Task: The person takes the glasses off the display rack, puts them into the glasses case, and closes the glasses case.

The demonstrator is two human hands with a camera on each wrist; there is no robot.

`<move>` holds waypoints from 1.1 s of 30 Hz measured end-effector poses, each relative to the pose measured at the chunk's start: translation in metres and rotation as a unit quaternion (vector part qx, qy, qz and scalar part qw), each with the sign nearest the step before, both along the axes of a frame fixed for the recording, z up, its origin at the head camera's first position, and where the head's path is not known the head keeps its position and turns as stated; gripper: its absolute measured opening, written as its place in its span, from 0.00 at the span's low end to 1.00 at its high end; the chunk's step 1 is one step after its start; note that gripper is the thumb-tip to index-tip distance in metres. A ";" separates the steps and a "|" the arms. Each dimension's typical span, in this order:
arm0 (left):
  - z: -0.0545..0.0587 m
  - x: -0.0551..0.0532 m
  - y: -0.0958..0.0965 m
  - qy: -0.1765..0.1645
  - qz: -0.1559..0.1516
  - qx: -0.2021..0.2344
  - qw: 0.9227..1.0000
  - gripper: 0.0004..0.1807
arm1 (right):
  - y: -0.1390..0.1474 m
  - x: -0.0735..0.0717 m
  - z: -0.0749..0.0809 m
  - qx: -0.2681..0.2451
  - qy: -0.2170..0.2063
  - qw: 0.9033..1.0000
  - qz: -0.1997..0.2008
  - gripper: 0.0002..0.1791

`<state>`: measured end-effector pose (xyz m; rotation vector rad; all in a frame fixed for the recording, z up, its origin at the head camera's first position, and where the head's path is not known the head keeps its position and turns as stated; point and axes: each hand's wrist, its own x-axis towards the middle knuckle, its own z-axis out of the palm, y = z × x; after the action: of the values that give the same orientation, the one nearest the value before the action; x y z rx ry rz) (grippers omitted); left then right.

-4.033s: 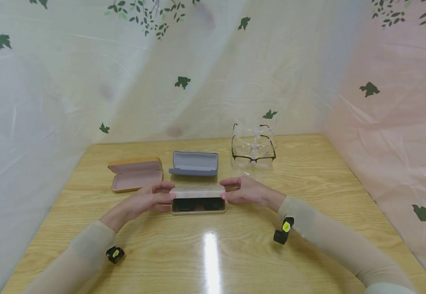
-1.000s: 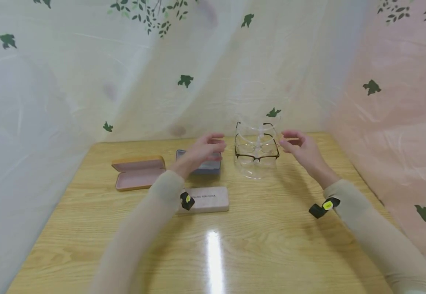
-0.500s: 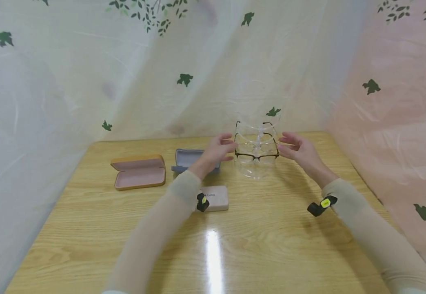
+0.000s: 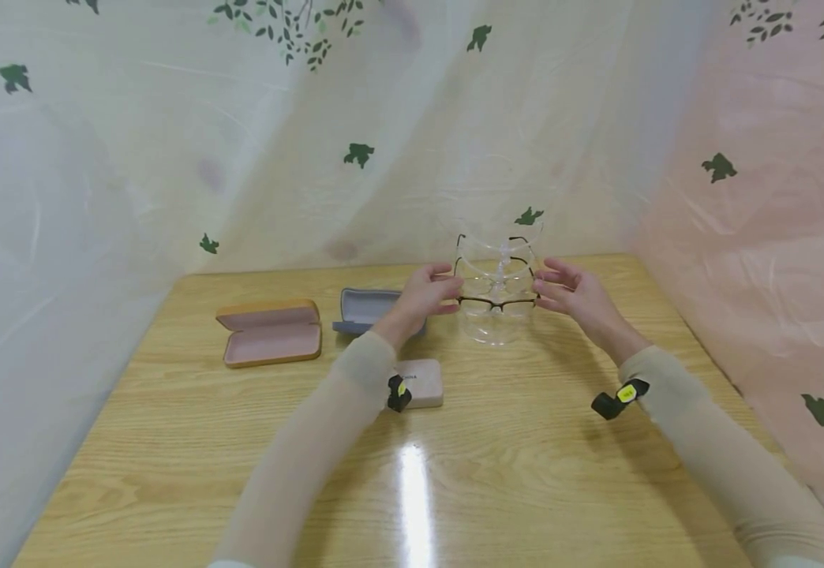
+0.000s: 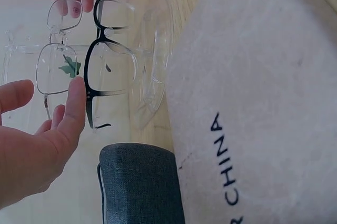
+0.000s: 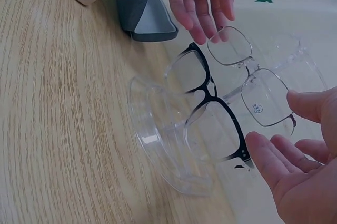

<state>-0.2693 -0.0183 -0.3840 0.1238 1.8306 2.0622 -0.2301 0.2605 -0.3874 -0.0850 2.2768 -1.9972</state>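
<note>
On a clear plastic display stand (image 4: 493, 341) at the back sit two pairs of glasses. The dark-rimmed glasses (image 6: 231, 116) are in front and lower, the thin wire-rimmed glasses (image 6: 266, 97) behind and above. My left hand (image 4: 422, 293) is at the left side of the frames; in the left wrist view its thumb and forefinger are spread apart beside the wire pair's temple, the forefingertip overlapping the dark rim's edge. My right hand (image 4: 577, 298) mirrors it on the right, thumb and forefinger parted at the hinge ends of both pairs. Neither hand pinches anything.
A pale, closed glasses case (image 4: 422, 384) with black lettering lies in front, partly hidden by my left forearm. Behind it stands an open grey-blue case (image 4: 369, 304). An orange case (image 4: 273, 343) with pink lining lies open at left. Cloth hangs behind the wooden table (image 4: 526, 489).
The pale case with sunglasses inside, held by both hands earlier, is now closed and released. Both hands have moved to the stand, the left one sliding right and both closing in on the glasses.
</note>
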 end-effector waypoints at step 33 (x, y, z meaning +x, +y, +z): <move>0.005 0.001 0.001 0.009 -0.003 -0.005 1.000 0.18 | -0.003 0.005 0.006 -0.007 0.014 1.000 0.001 0.38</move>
<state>-0.2680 -0.0173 -0.3791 0.1442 1.8486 2.0533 -0.2256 0.2572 -0.3816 -0.1163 2.2774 -2.0246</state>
